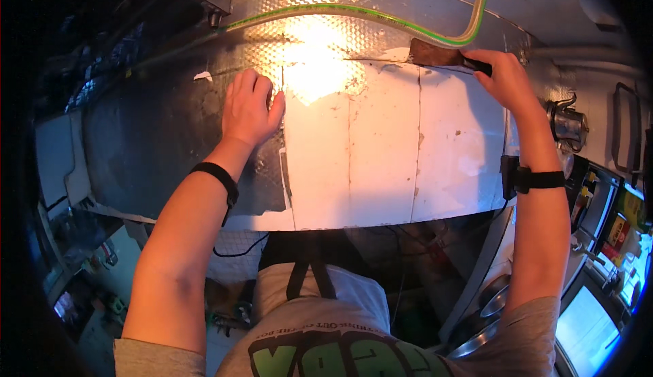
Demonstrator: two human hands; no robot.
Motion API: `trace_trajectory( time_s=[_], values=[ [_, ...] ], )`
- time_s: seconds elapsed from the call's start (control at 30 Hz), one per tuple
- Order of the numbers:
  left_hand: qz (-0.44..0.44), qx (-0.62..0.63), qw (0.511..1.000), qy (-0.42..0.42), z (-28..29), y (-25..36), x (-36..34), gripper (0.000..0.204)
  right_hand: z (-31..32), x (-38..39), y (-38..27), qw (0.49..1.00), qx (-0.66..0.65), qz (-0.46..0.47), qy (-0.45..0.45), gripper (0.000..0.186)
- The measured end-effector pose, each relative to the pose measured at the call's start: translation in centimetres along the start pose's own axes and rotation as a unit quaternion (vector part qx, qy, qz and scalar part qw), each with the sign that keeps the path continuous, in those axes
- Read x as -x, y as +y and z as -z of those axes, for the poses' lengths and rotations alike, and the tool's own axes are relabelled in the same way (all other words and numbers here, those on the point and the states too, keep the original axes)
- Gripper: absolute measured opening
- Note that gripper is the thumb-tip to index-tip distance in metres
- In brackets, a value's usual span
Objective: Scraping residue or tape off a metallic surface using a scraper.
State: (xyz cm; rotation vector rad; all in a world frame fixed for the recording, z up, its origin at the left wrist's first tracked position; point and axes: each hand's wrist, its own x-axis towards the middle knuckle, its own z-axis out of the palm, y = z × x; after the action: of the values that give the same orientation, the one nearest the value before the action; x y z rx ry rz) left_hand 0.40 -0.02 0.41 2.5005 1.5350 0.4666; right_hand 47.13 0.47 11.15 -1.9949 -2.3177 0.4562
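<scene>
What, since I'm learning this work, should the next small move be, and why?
Probably nudge the broad-bladed tool slightly leftward along the far edge of the white surface: the right hand grips its dark handle, the blade is near the border with the patterned metallic sheet, and the left hand is well clear.

"Which finishes shine?"
"At eleven o'clock, the foil sheet (262, 47), glossy embossed metal; at twelve, the hose (340, 8), smooth plastic; at three, the pot (570, 127), polished metal."
"And the dull ones?"
"At one, the scraper (435, 54), browned matt metal; at six, the shirt (313, 336), soft cloth."
</scene>
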Motion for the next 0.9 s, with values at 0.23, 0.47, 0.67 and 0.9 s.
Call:
trace_trajectory(
  time_s=[0.23,0.47,0.67,0.9],
  values=[
    [0.011,-0.004,1.000,-0.006,-0.1,-0.1,0.1,0.023,-2.1,0.1,0.0,0.998,-0.063,0.001,0.007,0.045],
    [0.013,0.001,1.000,-0.012,0.0,0.2,-0.1,0.023,-0.1,2.1,3.4,0.998,-0.055,-0.018,0.015,0.045],
    [0.002,-0.009,1.000,-0.003,-0.1,-0.2,0.2,0.023,-1.0,0.8,-0.1,0.998,-0.067,-0.002,0.003,0.042],
    [-0.001,0.001,1.000,0.002,0.0,0.0,0.0,0.024,-2.2,0.4,-1.8,0.998,-0.063,0.004,0.006,0.041]
  ],
)
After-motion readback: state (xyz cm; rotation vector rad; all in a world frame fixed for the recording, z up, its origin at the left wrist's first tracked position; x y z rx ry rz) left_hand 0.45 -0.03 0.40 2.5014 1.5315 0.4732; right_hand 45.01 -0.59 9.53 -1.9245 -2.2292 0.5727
